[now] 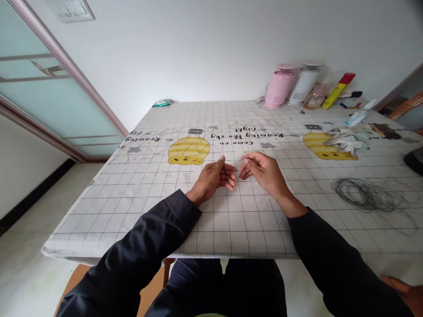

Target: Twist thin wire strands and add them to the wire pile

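Note:
My left hand (213,177) is above the middle of the table with its palm turned inward, thumb raised and fingers loosely stretched; nothing shows in it. Facing it, a small gap away, my right hand (261,171) has thumb and index fingertip brought together. Whatever is in that pinch, if anything, is too fine to make out. Beneath both hands lies a white checked tablecloth (231,220) printed with yellow striped cat balloons and black lettering. To the right of my right hand, a loose coil of thin dark wire (363,194) rests on the cloth.
A pink cylinder (280,88), a white cylinder (304,83), a bottle (315,96) and a yellow-red box (337,92) stand at the back right. Crumpled cloth gloves (346,141) lie nearer. A green packet (161,102) sits at the far left edge, by the wall.

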Tool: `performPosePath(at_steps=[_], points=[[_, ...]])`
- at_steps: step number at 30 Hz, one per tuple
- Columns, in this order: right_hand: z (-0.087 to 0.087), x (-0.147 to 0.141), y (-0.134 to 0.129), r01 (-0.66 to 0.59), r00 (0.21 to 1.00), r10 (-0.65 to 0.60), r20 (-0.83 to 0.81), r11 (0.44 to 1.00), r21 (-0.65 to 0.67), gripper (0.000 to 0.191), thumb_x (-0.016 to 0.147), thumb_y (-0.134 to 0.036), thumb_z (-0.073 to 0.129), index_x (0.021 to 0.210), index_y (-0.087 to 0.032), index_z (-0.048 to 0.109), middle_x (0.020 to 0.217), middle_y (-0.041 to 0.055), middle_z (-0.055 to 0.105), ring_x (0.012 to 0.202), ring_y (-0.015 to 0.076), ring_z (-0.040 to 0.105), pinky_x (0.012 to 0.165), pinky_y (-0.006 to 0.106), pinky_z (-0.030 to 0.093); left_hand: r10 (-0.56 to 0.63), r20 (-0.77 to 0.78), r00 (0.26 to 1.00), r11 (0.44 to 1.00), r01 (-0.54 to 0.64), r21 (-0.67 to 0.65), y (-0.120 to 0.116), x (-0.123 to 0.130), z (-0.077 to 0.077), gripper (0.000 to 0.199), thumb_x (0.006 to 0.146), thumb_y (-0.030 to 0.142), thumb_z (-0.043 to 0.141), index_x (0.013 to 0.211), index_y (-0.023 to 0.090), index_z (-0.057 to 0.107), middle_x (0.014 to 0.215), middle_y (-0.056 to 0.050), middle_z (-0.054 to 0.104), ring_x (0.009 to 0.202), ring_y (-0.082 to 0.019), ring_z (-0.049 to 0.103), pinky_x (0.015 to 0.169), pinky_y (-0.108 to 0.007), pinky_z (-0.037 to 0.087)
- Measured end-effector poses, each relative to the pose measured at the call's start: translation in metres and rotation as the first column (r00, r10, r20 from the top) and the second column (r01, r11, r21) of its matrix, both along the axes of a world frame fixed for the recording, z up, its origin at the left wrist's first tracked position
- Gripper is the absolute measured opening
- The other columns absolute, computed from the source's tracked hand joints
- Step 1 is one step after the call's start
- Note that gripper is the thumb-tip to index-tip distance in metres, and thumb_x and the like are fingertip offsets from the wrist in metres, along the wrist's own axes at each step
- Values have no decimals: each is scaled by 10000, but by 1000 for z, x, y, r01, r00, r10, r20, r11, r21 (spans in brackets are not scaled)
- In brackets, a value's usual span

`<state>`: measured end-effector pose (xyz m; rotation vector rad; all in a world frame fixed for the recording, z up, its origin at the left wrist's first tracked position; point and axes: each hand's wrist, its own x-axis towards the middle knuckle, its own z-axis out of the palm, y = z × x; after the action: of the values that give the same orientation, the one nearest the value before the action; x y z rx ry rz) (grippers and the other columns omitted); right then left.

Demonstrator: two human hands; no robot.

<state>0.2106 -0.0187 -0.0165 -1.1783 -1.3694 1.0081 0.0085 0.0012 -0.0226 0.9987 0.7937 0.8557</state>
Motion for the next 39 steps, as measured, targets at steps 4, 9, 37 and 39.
performPosePath(at_steps=[4, 9, 37, 39], points=[[1, -6, -1, 36, 997, -35, 64, 999, -10, 349, 1011, -554, 730, 934, -216, 685, 841, 57, 778, 627, 167, 715, 616, 322, 631, -52, -95, 994, 999, 53, 12, -1, 3, -7, 599, 1060, 676, 625, 944, 104, 760, 827, -130, 737, 630, -193, 711, 588, -334, 610], [2, -6, -4, 99, 975, -106, 195, 994, 45, 321, 1091, -489, 599, 885, -245, 630, 733, 22, 729, 554, 158, 665, 544, 311, 552, 180, -282, 942, 932, -72, 355, 6, -5, -9, 549, 899, 372, 918, 1350, 144, 704, 1216, -174, 778, 979, -232, 769, 838, -355, 631], [-8, -15, -10, -113, 912, 94, 398, 993, 23, 255, 1114, -416, 514, 919, -261, 569, 693, -9, 691, 483, 149, 618, 502, 312, 472, 386, -230, 893, 731, -144, 667, 23, -23, 13, 164, 975, 289, 807, 851, 185, 832, 784, -43, 719, 658, -143, 644, 645, -303, 514], [-9, -16, -10, -96, 933, 89, 347, 995, 3, 264, 1106, -443, 538, 927, -258, 596, 700, 0, 700, 479, 151, 629, 469, 303, 459, 395, -230, 890, 729, -150, 668, 23, -23, 14, 165, 982, 296, 794, 866, 182, 820, 778, -43, 717, 655, -147, 652, 635, -302, 505]])
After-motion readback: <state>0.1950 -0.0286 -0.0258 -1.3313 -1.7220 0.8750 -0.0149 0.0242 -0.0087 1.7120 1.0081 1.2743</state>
